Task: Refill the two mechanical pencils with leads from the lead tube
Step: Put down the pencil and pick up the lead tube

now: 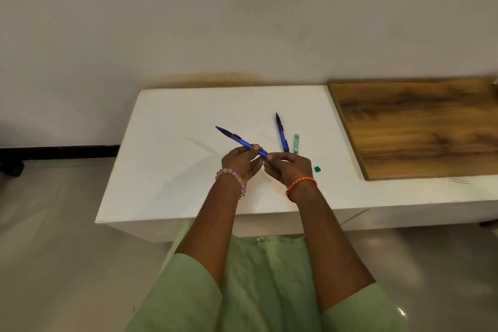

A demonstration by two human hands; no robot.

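My left hand (241, 162) grips a blue mechanical pencil (237, 139) by its rear half, tip pointing up and to the left above the white table (172, 170). My right hand (287, 167) has its fingertips pinched at the pencil's rear end; what they hold there is too small to tell. A second blue pencil (281, 132) lies on the table just beyond my right hand, tip pointing away. The green lead tube (296, 143) lies beside it on the right, apart from it. A small green cap (317, 169) sits on the table right of my right hand.
A wooden board (420, 127) covers the table's right part. A wall rises directly behind the table. The table's front edge lies close below my wrists, and the floor spreads to the left.
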